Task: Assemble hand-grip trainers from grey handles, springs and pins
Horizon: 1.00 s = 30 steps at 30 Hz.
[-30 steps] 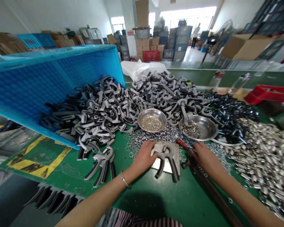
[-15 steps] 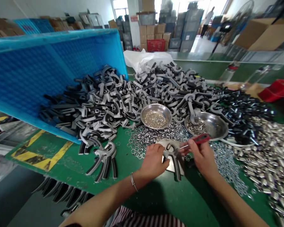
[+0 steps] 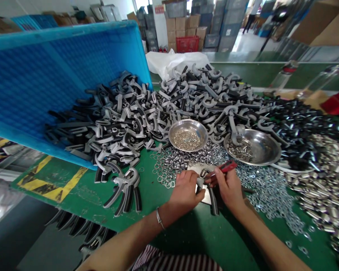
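Note:
My left hand (image 3: 186, 191) presses a grey hand grip exerciser (image 3: 214, 201) with a black-padded handle against a small metal plate (image 3: 194, 166). A coil spring (image 3: 203, 173) shows at the top of the exerciser. In my right hand (image 3: 230, 190) is a screwdriver (image 3: 227, 166) with a red handle, pointing left. Its tip meets the exerciser close to the spring; my fingers partly hide the contact. Left of my hands, assembled hand grip exercisers (image 3: 125, 190) lie on the green table (image 3: 155, 205).
A tipped blue crate (image 3: 145, 56) spills grey and black handles (image 3: 130, 116). Beyond the plate stand two metal bowls, one with tiny parts (image 3: 188, 126), one with pins (image 3: 267, 148). Loose rings (image 3: 166, 173), small nuts (image 3: 274, 195), black knobs (image 3: 296, 120) and silver cylinders (image 3: 324, 180) lie around.
The screwdriver and my right hand have moved left, closer to the spring. My left hand keeps its hold on the exerciser. The view has shifted slightly.

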Available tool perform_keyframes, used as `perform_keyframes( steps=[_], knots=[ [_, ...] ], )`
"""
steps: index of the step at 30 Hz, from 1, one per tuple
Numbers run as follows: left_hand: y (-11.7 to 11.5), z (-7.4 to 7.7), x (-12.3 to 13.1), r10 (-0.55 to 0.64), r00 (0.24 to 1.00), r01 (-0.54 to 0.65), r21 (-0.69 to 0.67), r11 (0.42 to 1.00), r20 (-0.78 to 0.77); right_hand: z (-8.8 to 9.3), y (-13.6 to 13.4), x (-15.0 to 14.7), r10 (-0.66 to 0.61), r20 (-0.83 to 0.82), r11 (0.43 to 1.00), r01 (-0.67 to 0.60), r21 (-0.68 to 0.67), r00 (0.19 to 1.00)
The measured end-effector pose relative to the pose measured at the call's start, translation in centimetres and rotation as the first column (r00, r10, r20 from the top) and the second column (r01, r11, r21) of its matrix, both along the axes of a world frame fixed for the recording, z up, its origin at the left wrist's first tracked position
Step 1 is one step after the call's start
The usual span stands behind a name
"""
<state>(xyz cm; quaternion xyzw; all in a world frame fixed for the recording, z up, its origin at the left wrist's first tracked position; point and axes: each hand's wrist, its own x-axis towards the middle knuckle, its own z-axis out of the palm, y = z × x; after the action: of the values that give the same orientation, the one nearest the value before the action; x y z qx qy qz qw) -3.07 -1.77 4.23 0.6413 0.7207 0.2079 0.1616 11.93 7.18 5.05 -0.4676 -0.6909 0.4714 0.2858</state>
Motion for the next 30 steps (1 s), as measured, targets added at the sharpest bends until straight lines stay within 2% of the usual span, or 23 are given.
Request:
perform_keyframes(
  steps=[3, 5, 6, 8, 11, 14, 16, 19, 26, 28, 30],
  knots=[
    [-0.1, 0.0, -0.1, -0.01, 0.999, 0.01, -0.001, 1.0, 0.03, -0.3, -0.5, -0.3, 0.018, 0.226, 0.978, -0.065, 0.2, 0.974],
    [-0.2, 0.1, -0.1, -0.009, 0.999, 0.009, -0.001, 1.0, 0.04, -0.1, -0.1, -1.0, 0.027, 0.315, 0.955, -0.117, 0.271, 0.949],
    [-0.2, 0.1, -0.1, -0.007, 0.999, 0.007, -0.002, 1.0, 0.041, 0.2, 0.4, -1.4, 0.049, 0.296, 0.96, -0.126, 0.248, 0.954],
    [-0.1, 0.2, 0.0, 0.001, 0.999, 0.0, -0.007, 1.0, 0.046, 0.9, 1.9, -2.0, 0.122, 0.15, 0.984, -0.139, 0.109, 0.981],
    [-0.1, 0.3, 0.1, 0.008, 0.998, -0.007, -0.019, 1.0, 0.064, 1.6, 4.2, -2.1, 0.192, -0.066, 0.977, -0.197, -0.084, 0.979],
    [-0.2, 0.1, 0.0, 0.013, 0.997, -0.011, -0.021, 1.0, 0.075, 1.2, 4.8, -1.1, 0.09, -0.199, 0.986, -0.116, -0.123, 0.976],
    [-0.2, 0.0, 0.0, 0.019, 0.997, -0.018, -0.015, 1.0, 0.074, 0.4, 4.0, -0.3, 0.028, -0.223, 0.986, -0.064, -0.156, 0.975],
    [-0.3, -0.2, 0.1, 0.024, 0.998, -0.024, -0.009, 1.0, 0.065, -0.6, 2.4, 0.4, 0.047, -0.143, 0.985, -0.069, -0.156, 0.989],
    [-0.3, -0.2, 0.1, 0.016, 0.998, -0.016, -0.002, 1.0, 0.056, -0.7, 1.3, 0.4, 0.052, -0.079, 0.997, -0.056, -0.052, 0.996],
    [-0.3, 0.0, 0.1, 0.014, 0.998, -0.013, -0.009, 1.0, 0.063, -0.9, 1.1, 0.4, 0.051, 0.058, 0.996, -0.055, 0.073, 0.997],
    [-0.3, 0.2, 0.1, 0.01, 0.998, -0.008, -0.021, 1.0, 0.069, -1.3, 0.6, 0.3, 0.037, 0.244, 0.97, -0.094, 0.225, 0.969]
  ],
)
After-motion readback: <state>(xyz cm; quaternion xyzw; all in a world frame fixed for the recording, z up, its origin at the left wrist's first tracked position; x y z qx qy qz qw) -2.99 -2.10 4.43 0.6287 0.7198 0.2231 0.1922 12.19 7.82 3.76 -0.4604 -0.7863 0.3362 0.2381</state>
